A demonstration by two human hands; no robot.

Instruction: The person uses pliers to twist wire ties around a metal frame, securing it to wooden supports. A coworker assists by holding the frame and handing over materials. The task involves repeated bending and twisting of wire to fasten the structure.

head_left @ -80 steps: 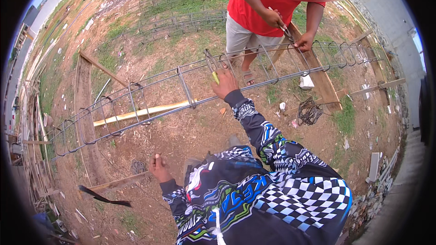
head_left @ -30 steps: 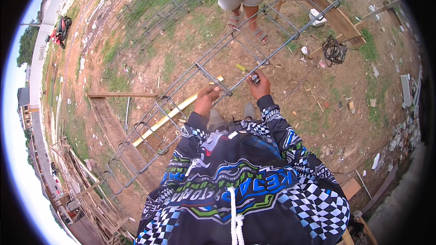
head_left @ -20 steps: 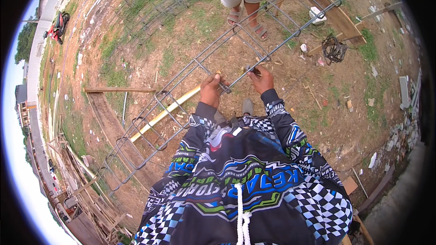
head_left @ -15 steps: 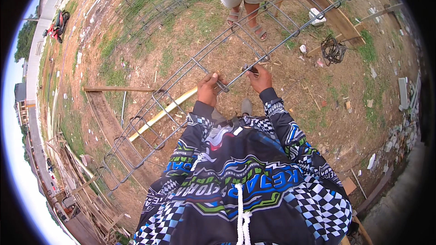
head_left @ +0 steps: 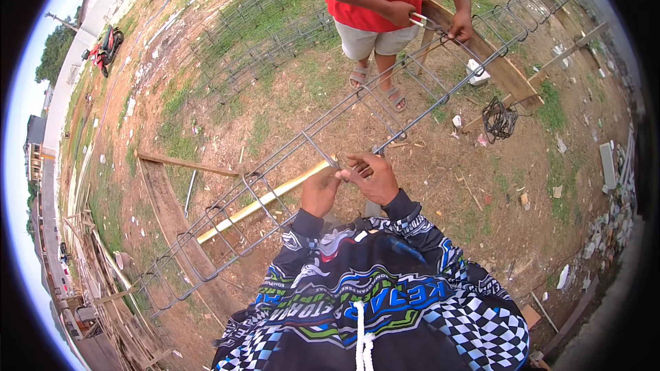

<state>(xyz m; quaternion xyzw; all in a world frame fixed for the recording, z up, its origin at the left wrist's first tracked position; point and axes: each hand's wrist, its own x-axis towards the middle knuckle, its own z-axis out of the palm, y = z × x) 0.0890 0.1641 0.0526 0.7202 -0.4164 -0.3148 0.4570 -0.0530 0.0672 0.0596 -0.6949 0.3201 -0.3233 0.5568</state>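
A long rebar cage (head_left: pixel 271 163) of straight bars and bent stirrups runs diagonally in front of me. My left hand (head_left: pixel 320 192) is at its near side, with the fingers closed around the lower end of a stirrup. Close beside it, my right hand (head_left: pixel 373 177) has bent fingers drawn together, their tips meeting the left fingertips at the near bar. Whatever lies between those fingertips is too small to make out. Further along the cage, a co-worker in a red shirt (head_left: pixel 347 10) holds pliers (head_left: pixel 423 21) at a stirrup.
A pale wooden strip (head_left: pixel 265 200) lies beneath the cage, which passes over a brown plank (head_left: pixel 165 196) at left. Beyond it stand more rebar cages (head_left: pixel 261 41). A coil of dark cable (head_left: pixel 499 119) rests on the ground at right, near another plank (head_left: pixel 505 75). Rubble lines the right side.
My right hand has moved left and nearer to me, meeting the left hand. The view has shifted, and the co-worker's hands and pliers now show at the cage.
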